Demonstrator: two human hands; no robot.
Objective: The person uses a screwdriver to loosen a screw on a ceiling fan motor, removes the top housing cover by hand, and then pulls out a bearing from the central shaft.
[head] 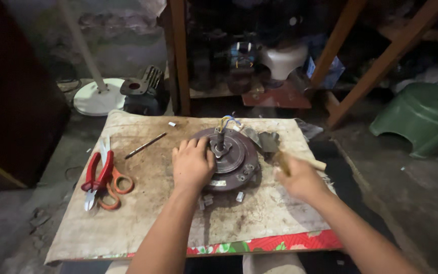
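Left hand [192,165] lies spread on the motor housing [229,157], mid-tabletop; right hand [300,178] grips the brush [275,149] closed. Hold housing steady.

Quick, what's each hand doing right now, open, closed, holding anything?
Left hand: open, palm resting flat on the round dark metal motor housing.
Right hand: closed around the wooden-handled brush, blurred.

Dull metal motor housing [231,157], stained cloth [178,203]
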